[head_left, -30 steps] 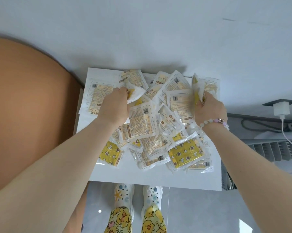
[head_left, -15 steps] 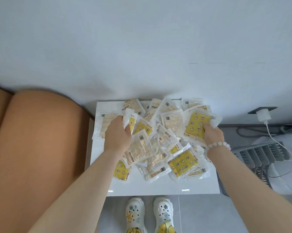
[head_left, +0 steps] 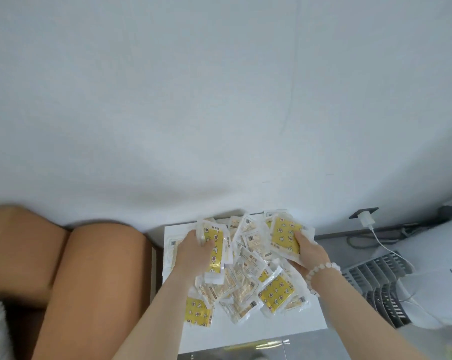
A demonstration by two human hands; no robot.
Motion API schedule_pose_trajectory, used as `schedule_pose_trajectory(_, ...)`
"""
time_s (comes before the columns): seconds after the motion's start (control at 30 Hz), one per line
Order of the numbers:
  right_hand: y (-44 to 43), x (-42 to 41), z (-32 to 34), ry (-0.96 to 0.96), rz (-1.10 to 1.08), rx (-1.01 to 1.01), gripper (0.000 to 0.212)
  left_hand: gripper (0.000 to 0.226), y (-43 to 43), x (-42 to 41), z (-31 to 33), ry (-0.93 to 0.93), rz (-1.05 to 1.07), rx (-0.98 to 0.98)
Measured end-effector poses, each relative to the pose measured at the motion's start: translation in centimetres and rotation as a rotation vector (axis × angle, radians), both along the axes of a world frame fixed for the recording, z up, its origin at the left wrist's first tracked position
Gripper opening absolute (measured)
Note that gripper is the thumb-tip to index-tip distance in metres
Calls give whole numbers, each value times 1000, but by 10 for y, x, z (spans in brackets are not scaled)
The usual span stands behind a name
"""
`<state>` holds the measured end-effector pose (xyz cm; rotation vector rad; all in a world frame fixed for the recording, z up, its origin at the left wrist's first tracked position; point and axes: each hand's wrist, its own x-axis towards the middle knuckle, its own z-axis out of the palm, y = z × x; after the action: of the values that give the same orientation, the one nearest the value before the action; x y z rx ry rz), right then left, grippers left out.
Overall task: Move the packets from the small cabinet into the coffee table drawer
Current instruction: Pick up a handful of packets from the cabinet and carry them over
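Note:
Several yellow-and-white packets (head_left: 245,287) lie in a loose heap on the white top of the small cabinet (head_left: 297,323) against the wall. My left hand (head_left: 193,253) grips a yellow patterned packet (head_left: 215,245) lifted above the heap's left side. My right hand (head_left: 306,250), with a bead bracelet at the wrist, holds another yellow packet (head_left: 284,236) raised over the heap's far right. Packets under both hands are partly hidden. The coffee table drawer is not in view.
A brown sofa (head_left: 63,281) stands directly left of the cabinet. On the right, a white charger (head_left: 365,219) sits in a wall socket with its cable trailing down past a grey slatted rack (head_left: 381,284). A white wall fills the upper view.
The view has tilted up toward the wall. My left hand has lifted a yellow packet clear of the heap, and my right hand has raised its packet a little higher.

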<state>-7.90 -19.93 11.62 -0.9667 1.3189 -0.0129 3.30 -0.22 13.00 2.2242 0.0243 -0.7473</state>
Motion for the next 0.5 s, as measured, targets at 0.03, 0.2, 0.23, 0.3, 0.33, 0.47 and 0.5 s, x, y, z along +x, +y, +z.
schedule_pose_trajectory(0.03,-1,3,8,-19,3,-4,28,5,-3,3,11,23,-2,-44)
schedule_pose_trajectory(0.2,-3,4,40,-58,81,-80,45,8,-26,17,68,90,-42,-222)
schedule_pose_trajectory(0.23,-5,-1,43,-71,67,-60,43,9,-30,19,77,89,-56,-235)
schedule_pose_trajectory(0.3,-7,-13,47,-76,-15,-32,36,7,-37,20,88,101,-98,-242)
schedule_pose_trajectory(0.33,-7,-19,51,-95,-76,4,32,9,-40,20,91,107,-116,-235)
schedule_pose_trajectory(0.47,-11,-45,63,-230,-327,96,19,6,-60,10,98,144,-209,-242)
schedule_pose_trajectory(0.5,-13,-53,68,-253,-354,77,20,12,-67,4,100,165,-241,-236)
